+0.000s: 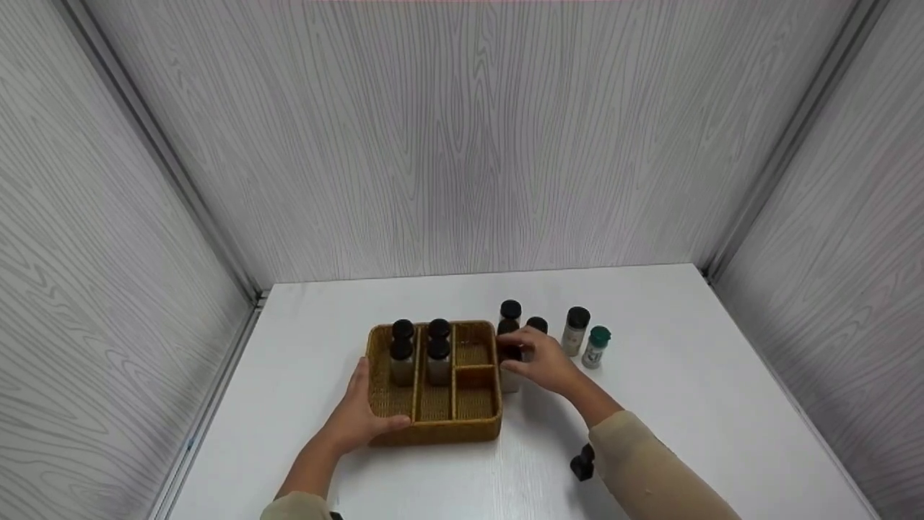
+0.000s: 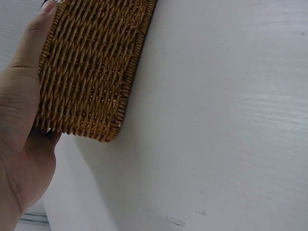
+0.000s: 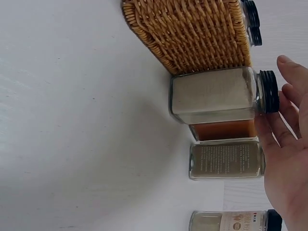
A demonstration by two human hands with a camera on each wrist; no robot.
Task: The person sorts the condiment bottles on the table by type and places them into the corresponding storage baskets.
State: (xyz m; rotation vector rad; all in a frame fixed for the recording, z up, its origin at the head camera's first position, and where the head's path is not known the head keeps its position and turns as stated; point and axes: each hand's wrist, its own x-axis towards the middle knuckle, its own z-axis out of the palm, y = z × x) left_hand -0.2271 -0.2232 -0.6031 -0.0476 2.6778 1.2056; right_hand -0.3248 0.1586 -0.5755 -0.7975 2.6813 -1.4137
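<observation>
My left hand (image 1: 361, 419) grips the near left corner of a brown woven basket (image 1: 433, 433), thumb along its front rim and fingers on its left side. Two left compartments hold several black-capped spice jars (image 1: 402, 368); the two right compartments show bare bottoms. Past the basket's right side, a clear square jar (image 3: 214, 96) of pale powder stands upright on the table. My right hand (image 1: 545, 361) is around its black cap (image 3: 269, 91). Its fingers reach behind the jar's neck, while the thumb (image 3: 291, 72) sits apart from the cap in the right wrist view.
Close behind the powder jar are a black-capped jar (image 1: 510, 310) and another jar (image 3: 226, 160) with printed text. Farther right stand a black-capped labelled jar (image 1: 574, 336) and a smaller green-capped jar (image 1: 595, 348). Grey wood-grain panels (image 1: 462, 144) enclose the white table (image 1: 686, 375).
</observation>
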